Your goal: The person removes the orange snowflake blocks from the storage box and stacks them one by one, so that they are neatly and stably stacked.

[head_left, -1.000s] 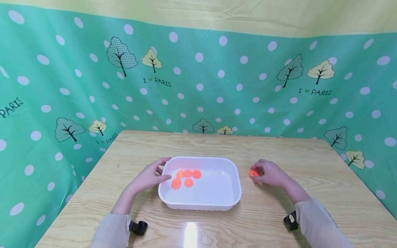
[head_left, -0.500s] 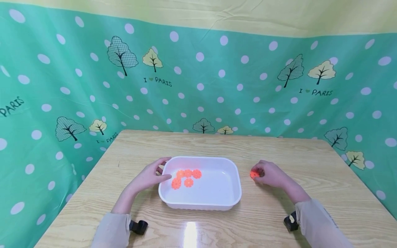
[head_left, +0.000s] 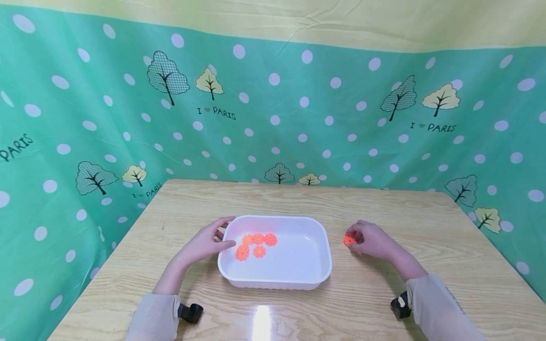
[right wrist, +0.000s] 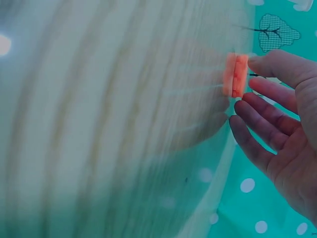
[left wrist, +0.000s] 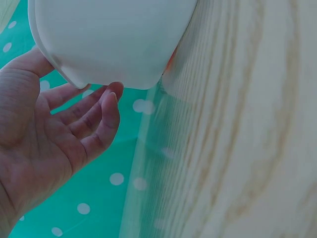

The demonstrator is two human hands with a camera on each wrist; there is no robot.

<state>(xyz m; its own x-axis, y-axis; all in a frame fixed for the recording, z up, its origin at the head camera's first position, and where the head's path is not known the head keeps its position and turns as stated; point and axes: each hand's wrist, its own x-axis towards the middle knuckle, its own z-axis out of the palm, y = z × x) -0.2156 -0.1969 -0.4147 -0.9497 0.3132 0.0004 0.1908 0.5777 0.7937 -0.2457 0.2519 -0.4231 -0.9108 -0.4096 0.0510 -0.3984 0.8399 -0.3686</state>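
- Tub: on the bench.
- Left hand: at the tub's left end, gripping it, thumb over the rim, other fingers bent by the outer wall.
- Right hand: right of the tub, fingers pinching an orange disc.
- Loose discs: inside the tub, in its left half.
- Dotted curtain: behind the tub.
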